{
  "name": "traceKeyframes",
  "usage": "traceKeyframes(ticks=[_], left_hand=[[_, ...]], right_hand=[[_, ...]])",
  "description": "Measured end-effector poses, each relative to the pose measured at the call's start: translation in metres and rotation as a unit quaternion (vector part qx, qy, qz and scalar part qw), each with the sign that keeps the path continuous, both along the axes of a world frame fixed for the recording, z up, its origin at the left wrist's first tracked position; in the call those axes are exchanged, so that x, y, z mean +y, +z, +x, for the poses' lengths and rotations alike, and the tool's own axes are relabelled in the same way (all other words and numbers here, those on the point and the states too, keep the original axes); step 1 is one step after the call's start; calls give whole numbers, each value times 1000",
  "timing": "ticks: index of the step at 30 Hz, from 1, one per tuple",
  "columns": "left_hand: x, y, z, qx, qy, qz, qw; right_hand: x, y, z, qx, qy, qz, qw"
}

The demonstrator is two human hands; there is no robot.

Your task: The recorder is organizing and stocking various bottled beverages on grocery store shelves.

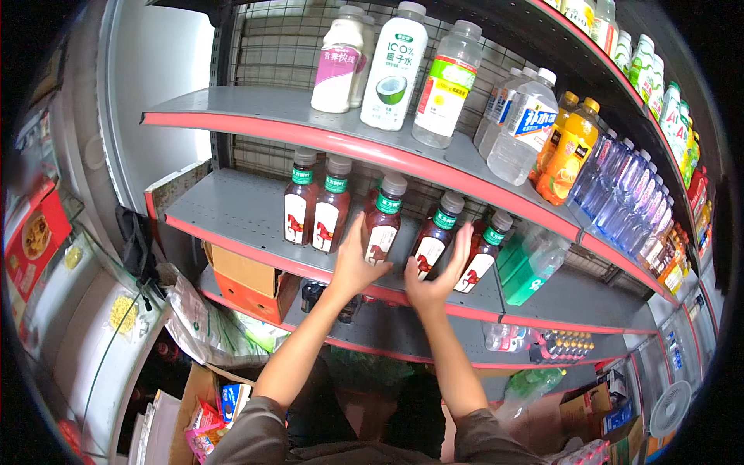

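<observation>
Dark red tea bottles with green neck bands and white horse labels stand along the middle metal shelf (232, 197). My left hand (356, 264) is spread beside the left side of the middle tea bottle (385, 224); whether it touches the bottle is unclear. My right hand (437, 279) has its fingers apart in front of another tea bottle (433, 238), with a further bottle (479, 256) just to its right. Two tea bottles (295, 203) stand close together left of my hands. Neither hand has closed round a bottle. More bottles behind the front ones are partly hidden.
Above, the upper shelf's red edge (325, 142) overhangs the tea bottles; it bears a coconut water bottle (395, 70) and orange drink bottles (568, 154). Green-tinted bottles (532, 264) stand at the right. An open cardboard box (247, 285) and a plastic bag (200, 325) are lower left.
</observation>
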State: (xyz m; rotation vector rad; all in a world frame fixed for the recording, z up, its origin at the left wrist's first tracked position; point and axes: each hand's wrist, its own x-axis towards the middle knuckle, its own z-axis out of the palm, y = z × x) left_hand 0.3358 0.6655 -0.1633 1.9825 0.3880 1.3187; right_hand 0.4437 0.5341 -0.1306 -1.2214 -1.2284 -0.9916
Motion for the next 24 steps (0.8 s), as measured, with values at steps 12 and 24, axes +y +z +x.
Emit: traceKeyframes(ticks=[12, 24], left_hand=[[4, -8, -1, 42, 45, -37, 997], [-10, 4, -1, 85, 51, -55, 994]], right_hand=[[72, -3, -36, 437, 333, -153, 821], [82, -3, -11, 460, 394, -209, 768]])
